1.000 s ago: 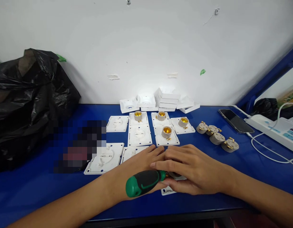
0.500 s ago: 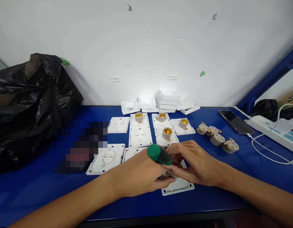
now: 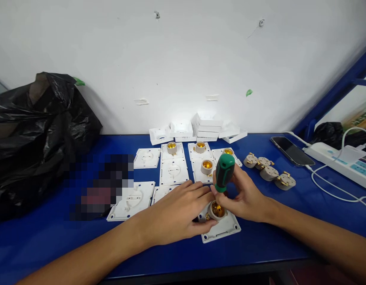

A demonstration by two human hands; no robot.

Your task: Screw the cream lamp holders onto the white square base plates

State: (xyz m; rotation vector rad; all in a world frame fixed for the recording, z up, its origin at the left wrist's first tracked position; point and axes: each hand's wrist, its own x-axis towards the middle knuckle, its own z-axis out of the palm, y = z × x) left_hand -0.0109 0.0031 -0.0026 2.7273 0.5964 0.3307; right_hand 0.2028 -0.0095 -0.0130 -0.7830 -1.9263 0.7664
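Beige socket [image 3: 218, 213] sits between the left hand [image 3: 180, 208], clasping it, and the right hand [image 3: 246, 196], gripping a green screwdriver [image 3: 225, 172].

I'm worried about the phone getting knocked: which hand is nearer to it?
Right. The right hand, holding the screwdriver, is below and left of the phone in view; the left hand is farther left.

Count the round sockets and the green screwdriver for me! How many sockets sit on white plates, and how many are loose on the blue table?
Sockets on white plates: 5
Loose sockets on the blue table: 4
Green screwdriver: 1
Total: 10
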